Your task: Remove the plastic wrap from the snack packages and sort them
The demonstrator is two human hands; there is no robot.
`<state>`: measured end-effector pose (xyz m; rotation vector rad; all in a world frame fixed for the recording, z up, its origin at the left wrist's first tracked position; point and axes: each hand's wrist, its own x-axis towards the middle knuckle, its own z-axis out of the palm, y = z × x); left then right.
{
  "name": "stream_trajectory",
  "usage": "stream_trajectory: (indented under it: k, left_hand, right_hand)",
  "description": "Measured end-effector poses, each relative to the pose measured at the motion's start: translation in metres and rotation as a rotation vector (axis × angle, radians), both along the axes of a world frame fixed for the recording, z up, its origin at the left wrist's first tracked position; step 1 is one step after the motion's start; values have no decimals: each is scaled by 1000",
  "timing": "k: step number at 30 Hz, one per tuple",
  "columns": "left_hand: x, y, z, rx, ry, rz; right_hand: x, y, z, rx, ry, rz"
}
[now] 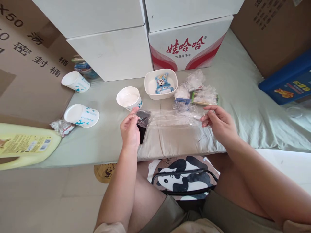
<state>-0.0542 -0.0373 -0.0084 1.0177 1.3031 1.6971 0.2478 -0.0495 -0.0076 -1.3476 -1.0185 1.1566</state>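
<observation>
A clear plastic bag (173,119) is stretched sideways between my two hands, above the front part of the covered surface. My left hand (130,127) pinches its left end, and the fingers of my right hand (217,121) are closed on the right end. Behind the left fingers stands a paper cup (129,98) with blue print. A black phone (143,127) lies partly hidden beside the left hand and under the bag. Just past the bag is a white plastic bowl (161,83) with blue snack packets (163,84) in it. Several plastic-wrapped items (204,94) lie beyond the right hand.
Two more paper cups (82,115) lie tipped at the left, near a small wrapped packet (62,127) and a yellow jug (29,145). White boxes (187,51) stand along the back. At the right are a blue container (286,79) and a cardboard box (272,35).
</observation>
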Motion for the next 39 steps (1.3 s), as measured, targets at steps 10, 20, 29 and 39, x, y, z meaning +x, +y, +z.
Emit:
stream_trajectory:
  k: [10,20,29,39]
  left_hand:
    - [0,2,-3,55,-37,88]
    - [-4,2,-16,-43,-47,-85]
    - [1,-1,-9,-171,1,-147]
    - [5,-5,8,-430,2,-263]
  right_hand:
    - [6,-3,-1,130,-295,-17]
    - [4,-3,-7,265,-211,-2]
    - [4,0,-11,274,-1,4]
    - [13,0,9,-60,228,131]
